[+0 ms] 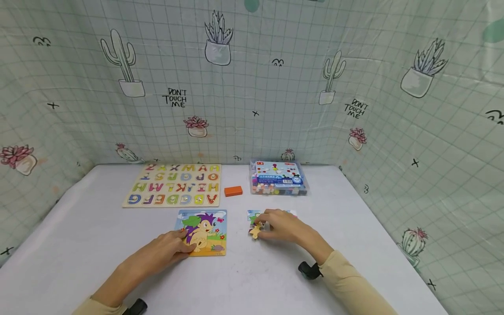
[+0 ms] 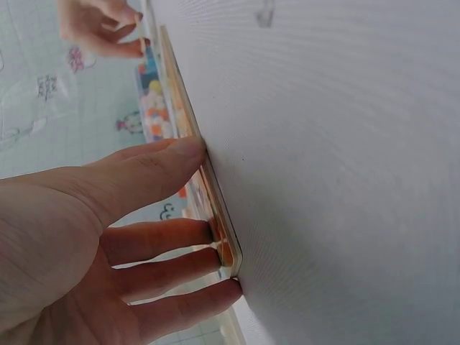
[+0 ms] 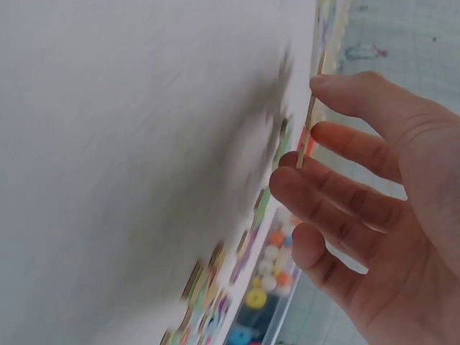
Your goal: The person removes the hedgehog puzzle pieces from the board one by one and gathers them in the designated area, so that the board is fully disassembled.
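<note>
A square jigsaw puzzle (image 1: pixel 215 232) with a purple-haired hedgehog picture lies on the white table. At its left side rests my left hand (image 1: pixel 167 248), with thumb and fairly straight fingers touching the board by its near-left corner. In the left wrist view the puzzle board (image 2: pixel 228 248) shows edge-on, flat on the table beneath those fingertips. My right hand (image 1: pixel 281 225) pinches a thin puzzle piece (image 1: pixel 255 231), yellow with some purple. Edge-on in the right wrist view, the piece (image 3: pixel 310 118) stands between thumb and fingers, above the table. Other loose pieces (image 1: pixel 252 214) lie behind this hand, partly hidden by it.
A wooden alphabet board (image 1: pixel 193 203) stands out at the back left. Beside it lies an orange block (image 1: pixel 233 191). Farther right is a clear plastic box (image 1: pixel 278 178) of colourful beads with a printed label. A patterned cloth (image 1: pixel 252 87) hangs behind the table.
</note>
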Demonstrator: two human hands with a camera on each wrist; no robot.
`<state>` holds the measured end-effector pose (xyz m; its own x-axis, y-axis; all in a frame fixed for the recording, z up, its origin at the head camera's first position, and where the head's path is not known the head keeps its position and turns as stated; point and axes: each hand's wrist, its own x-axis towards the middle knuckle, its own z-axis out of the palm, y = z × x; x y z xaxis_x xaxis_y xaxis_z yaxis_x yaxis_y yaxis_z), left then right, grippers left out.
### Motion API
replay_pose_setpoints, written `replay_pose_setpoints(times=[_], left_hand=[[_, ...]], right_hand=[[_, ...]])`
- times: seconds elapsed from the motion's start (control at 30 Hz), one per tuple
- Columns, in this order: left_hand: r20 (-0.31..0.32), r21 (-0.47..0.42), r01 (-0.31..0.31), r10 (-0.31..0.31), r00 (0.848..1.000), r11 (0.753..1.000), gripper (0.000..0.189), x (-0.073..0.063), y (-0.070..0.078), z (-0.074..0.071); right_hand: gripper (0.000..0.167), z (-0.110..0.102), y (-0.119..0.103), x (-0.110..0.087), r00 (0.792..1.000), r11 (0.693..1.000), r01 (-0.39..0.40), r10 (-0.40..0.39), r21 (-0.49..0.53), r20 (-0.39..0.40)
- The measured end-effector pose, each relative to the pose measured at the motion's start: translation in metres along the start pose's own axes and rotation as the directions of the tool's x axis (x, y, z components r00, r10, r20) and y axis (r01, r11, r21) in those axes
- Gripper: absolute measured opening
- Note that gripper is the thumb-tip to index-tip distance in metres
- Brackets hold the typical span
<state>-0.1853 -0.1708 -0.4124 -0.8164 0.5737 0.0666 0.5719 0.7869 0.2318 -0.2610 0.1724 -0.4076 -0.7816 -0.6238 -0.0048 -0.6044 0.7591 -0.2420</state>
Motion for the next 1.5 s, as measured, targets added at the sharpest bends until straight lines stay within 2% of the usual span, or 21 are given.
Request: replay_pose_setpoints(times=[0.27,0.47,0.7,0.97,1.27,1.5], left_hand=[[-0.026,0.005,-0.04,0.04,0.999,0.999,0.023,0.001,-0.002,0.0],[-0.036,0.002,-0.047,0.047,0.998,0.999,0.023,0.004,-0.001,0.002],[-0.025,-0.016,-0.016,0.016,1.0,1.0,0.025,0.002,0.001,0.004],[0.011,-0.025,0.037,-0.037,0.999,0.999,0.026,0.002,0.003,0.005],[-0.013,-0.002,0.005,-0.005,1.0,1.0,0.025,-0.003,0.005,0.004],[0.024,0.052,-0.017,0.016,1.0,0.998,0.031,-0.004,0.013,0.003]], right_hand=[[0.03,-0.004,0.024,-0.026,1.0,1.0,-0.026,0.026,0.0,-0.01],[0.03,-0.004,0.034,-0.033,1.0,0.999,-0.018,0.018,0.027,-0.001],[0.03,-0.003,0.038,-0.036,1.0,1.0,-0.002,0.002,0.023,-0.001],[0.029,-0.001,0.037,-0.038,1.0,1.0,0.006,-0.006,0.026,-0.002],[0.032,0.0,0.028,-0.035,0.999,0.999,0.033,-0.033,-0.001,-0.016],[0.032,0.001,0.009,-0.014,0.997,0.997,0.078,-0.078,-0.005,-0.013]])
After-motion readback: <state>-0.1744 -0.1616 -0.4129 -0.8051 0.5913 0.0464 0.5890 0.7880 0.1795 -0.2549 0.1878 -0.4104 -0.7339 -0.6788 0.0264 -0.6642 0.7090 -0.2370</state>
